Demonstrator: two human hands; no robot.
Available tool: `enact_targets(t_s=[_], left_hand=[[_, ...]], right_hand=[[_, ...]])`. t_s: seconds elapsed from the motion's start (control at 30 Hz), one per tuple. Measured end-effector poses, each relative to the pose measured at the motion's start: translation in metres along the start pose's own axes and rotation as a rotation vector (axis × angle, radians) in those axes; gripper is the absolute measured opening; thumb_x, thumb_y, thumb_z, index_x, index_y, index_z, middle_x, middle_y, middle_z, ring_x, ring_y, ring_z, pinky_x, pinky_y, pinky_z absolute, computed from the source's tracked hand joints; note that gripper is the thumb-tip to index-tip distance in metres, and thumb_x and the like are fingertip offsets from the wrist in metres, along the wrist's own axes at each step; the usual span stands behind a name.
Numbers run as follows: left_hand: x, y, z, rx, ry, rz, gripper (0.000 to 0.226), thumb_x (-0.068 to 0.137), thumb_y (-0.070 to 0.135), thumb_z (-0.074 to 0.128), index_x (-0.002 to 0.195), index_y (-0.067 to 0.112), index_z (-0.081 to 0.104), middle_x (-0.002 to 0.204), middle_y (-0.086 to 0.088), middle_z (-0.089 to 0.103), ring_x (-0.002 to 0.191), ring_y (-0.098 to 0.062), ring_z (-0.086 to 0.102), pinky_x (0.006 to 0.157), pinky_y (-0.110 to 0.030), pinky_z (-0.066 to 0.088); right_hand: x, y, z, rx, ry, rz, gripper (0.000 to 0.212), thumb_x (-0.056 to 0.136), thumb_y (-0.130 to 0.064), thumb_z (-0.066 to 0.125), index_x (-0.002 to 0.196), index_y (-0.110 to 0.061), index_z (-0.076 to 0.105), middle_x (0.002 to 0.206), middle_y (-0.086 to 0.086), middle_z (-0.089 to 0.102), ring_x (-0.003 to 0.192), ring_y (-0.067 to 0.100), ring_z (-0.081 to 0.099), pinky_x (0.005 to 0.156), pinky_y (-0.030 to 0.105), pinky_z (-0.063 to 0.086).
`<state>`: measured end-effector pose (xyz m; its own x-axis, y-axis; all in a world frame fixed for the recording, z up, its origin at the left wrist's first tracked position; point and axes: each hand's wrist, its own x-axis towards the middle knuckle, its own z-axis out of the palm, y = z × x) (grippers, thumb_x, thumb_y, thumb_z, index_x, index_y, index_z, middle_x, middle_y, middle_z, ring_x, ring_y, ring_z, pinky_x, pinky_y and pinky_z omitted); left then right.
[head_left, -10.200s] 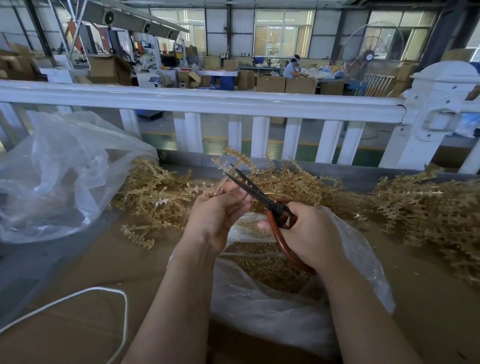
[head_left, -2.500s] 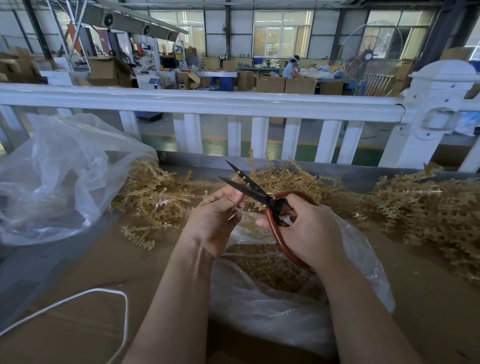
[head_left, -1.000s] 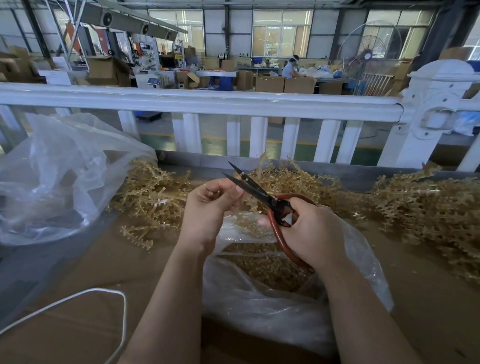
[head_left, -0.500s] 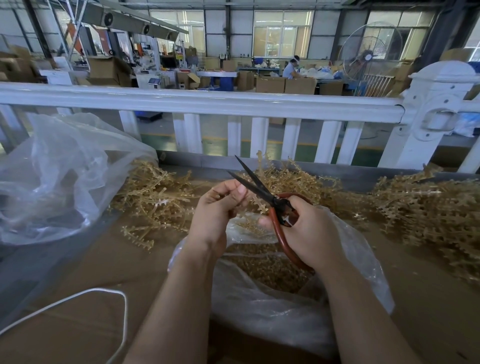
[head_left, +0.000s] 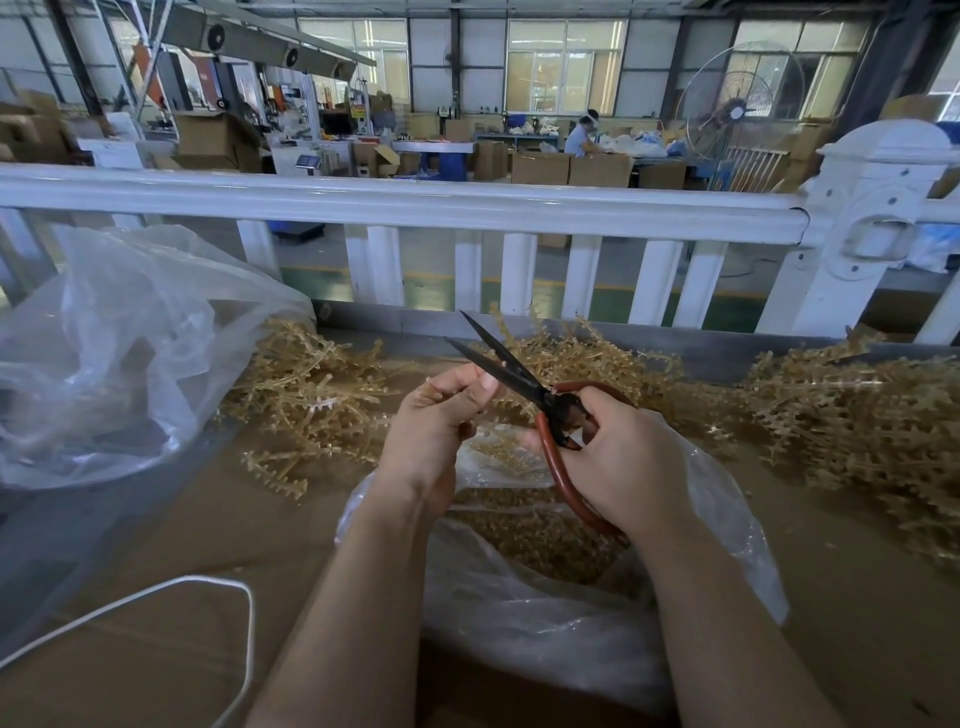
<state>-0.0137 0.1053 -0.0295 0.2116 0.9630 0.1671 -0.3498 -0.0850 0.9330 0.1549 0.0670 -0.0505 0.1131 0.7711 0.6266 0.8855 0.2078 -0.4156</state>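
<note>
Now: my right grip (head_left: 618, 457) is curled tight through the red handles of the scissors (head_left: 522, 375), blades parted, tips toward the white railing (head_left: 395, 202). My left grip (head_left: 436, 421) pinches a small tan plastic sprig (head_left: 432, 388) in thumb and fingertips, just beside the lower blade. I hold both above the open clear bag (head_left: 571, 613) of cut bits on the bench (head_left: 182, 545). Tan sprig piles (head_left: 311, 395) lie beyond.

Both our bare forearms reach in from below; our left hand (head_left: 434, 421) pinches with fingertips bunched, right hand (head_left: 621, 460) curled in a grip just beside it.
</note>
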Motion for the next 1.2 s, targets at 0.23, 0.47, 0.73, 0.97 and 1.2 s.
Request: enact_targets(t_s=[0.23, 0.47, 0.73, 0.97, 1.2], left_hand=[[0.0011, -0.0002, -0.002, -0.006, -0.033, -0.006, 0.017, 0.077, 0.025, 0.069, 0.061, 0.028, 0.07, 0.063, 0.014, 0.058, 0.062, -0.007, 0.041, 0.077, -0.035, 0.028], [0.0012, 0.0007, -0.003, -0.034, -0.017, -0.014, 0.008, 0.078, 0.02, 0.07, 0.071, 0.022, 0.072, 0.086, 0.0, 0.063, 0.068, -0.008, 0.045, 0.072, -0.032, 0.03], [0.0028, 0.0011, -0.0033, -0.049, -0.014, 0.12, 0.009, 0.089, 0.012, 0.064, 0.098, 0.012, 0.064, 0.094, -0.009, 0.065, 0.086, -0.017, 0.067, 0.082, -0.035, 0.046], [0.0035, -0.0011, -0.0062, -0.062, 0.021, 0.2, 0.018, 0.08, 0.015, 0.066, 0.095, 0.005, 0.069, 0.079, 0.001, 0.073, 0.074, -0.008, 0.066, 0.072, -0.019, 0.053], [0.0039, -0.0012, -0.0058, -0.078, 0.035, 0.205, 0.007, 0.087, 0.005, 0.063, 0.09, 0.007, 0.07, 0.073, 0.005, 0.071, 0.066, -0.004, 0.062, 0.065, -0.016, 0.05]], right_hand=[[0.0001, -0.004, -0.0015, -0.02, 0.064, -0.021, 0.054, 0.075, -0.082, 0.048, 0.084, -0.032, 0.068, 0.063, -0.032, 0.042, 0.05, -0.02, 0.034, 0.047, -0.001, 0.02], [-0.0005, -0.0042, -0.0009, -0.017, 0.091, -0.042, 0.054, 0.076, -0.081, 0.048, 0.083, -0.031, 0.07, 0.068, -0.028, 0.056, 0.05, -0.017, 0.034, 0.043, -0.001, 0.021], [-0.0002, -0.0009, 0.0013, 0.0, 0.067, 0.012, 0.065, 0.072, -0.096, 0.027, 0.073, -0.036, 0.053, 0.063, -0.025, 0.055, 0.05, -0.009, 0.047, 0.047, 0.007, 0.029], [-0.0017, 0.0003, -0.0001, 0.013, 0.049, -0.01, 0.051, 0.072, -0.089, 0.045, 0.076, -0.039, 0.053, 0.069, -0.029, 0.052, 0.052, -0.015, 0.042, 0.05, 0.003, 0.027], [-0.0017, -0.0015, -0.002, -0.022, 0.057, -0.01, 0.046, 0.073, -0.087, 0.046, 0.08, -0.041, 0.051, 0.06, -0.035, 0.038, 0.052, -0.017, 0.038, 0.049, 0.006, 0.025]])
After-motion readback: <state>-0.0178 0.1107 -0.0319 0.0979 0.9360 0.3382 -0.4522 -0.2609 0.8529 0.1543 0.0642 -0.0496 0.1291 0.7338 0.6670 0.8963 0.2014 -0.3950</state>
